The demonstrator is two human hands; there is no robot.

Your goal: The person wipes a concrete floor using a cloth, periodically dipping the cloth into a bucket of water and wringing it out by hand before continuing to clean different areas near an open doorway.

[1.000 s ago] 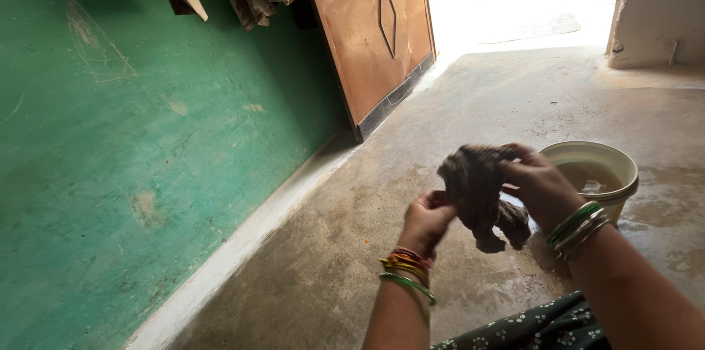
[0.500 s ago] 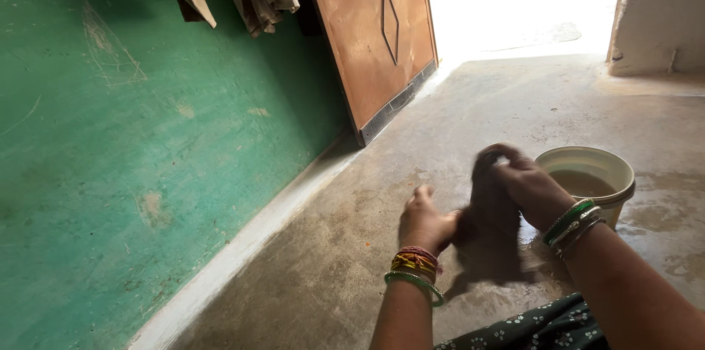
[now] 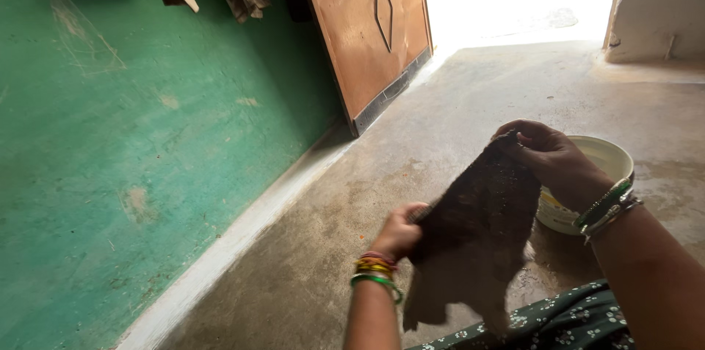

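Two hands are stretching a dark cloth (image 3: pixel 477 232) out in the air above the concrete floor (image 3: pixel 455 115); it is looking limp, light and maybe damp, best gripped at its corners. The right hand (image 3: pixel 547 155) is pinching the upper corner, the left hand (image 3: pixel 396 232) closing on the lower edge. A pale bowl (image 3: pixel 613 159) is sitting at three o'clock, just behind the cloth.
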